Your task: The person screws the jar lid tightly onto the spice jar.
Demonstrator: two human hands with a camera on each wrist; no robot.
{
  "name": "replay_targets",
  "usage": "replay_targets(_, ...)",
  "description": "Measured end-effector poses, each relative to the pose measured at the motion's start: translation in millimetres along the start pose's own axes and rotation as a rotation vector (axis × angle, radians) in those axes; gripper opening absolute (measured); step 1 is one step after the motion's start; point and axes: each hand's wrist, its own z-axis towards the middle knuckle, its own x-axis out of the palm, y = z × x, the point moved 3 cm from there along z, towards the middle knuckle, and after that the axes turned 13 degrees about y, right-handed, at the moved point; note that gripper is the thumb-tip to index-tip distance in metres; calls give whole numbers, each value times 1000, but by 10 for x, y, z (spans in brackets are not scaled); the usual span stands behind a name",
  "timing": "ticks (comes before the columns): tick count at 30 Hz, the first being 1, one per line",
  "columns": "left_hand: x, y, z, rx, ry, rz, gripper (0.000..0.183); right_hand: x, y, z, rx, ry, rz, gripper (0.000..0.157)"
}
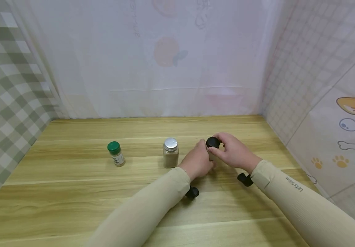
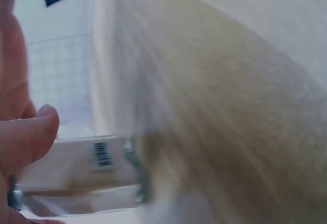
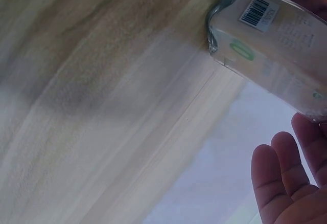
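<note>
A clear square jar [image 3: 271, 50] with a black lid [image 1: 213, 142] stands upright between my two hands. A barcode and green print show on its side in the right wrist view, and pale brown contents show through it. My left hand [image 1: 197, 159] grips the jar's body from the left, with the thumb [image 2: 30, 137] along its side. Thumb and forefinger of my right hand [image 1: 234, 151] pinch the black lid from the right. The right hand's other fingers [image 3: 268, 178] stand apart from the glass. The jar's base is right at the wooden tabletop.
Left of the hands stands a square jar [image 1: 170, 156] with a silver lid and light brown powder. Farther left is a small shaker with a green cap [image 1: 114, 147]. A pale curtain [image 1: 165, 79] hangs behind the wooden table [image 1: 72, 192]; a printed sheet [image 1: 313, 113] borders the right.
</note>
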Motion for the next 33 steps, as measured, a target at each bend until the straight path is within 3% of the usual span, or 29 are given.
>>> replay_targets(5, -107, -80, -114, 15, -10, 44, 101, 3, -20, -3, 19, 11, 1, 35)
replay_targets(7, -176, -118, -189, 35, -6, 64, 105, 0, -28, -4, 20, 15, 3, 38)
replay_targets(14, -501, -216, -523, 127, 15, 181, 91, -45, -44, -24, 16, -7, 15, 64)
replay_targets(19, -789, -156, -746, 203, -18, 240, 78, -133, -76, -53, 14, -43, 58, 62)
replay_targets(24, -1121, 60, -938, 247, -119, 322, 74, -227, -135, -61, 11, -117, 50, 55)
replay_targets(29, -1433, 423, -1071, 272, -214, 381, 71, -327, -198, -85, 51, -152, 21, 56)
replay_targets(33, -1672, 750, -1132, 228, -256, 340, 71, -384, -265, -89, 93, -145, -26, 59)
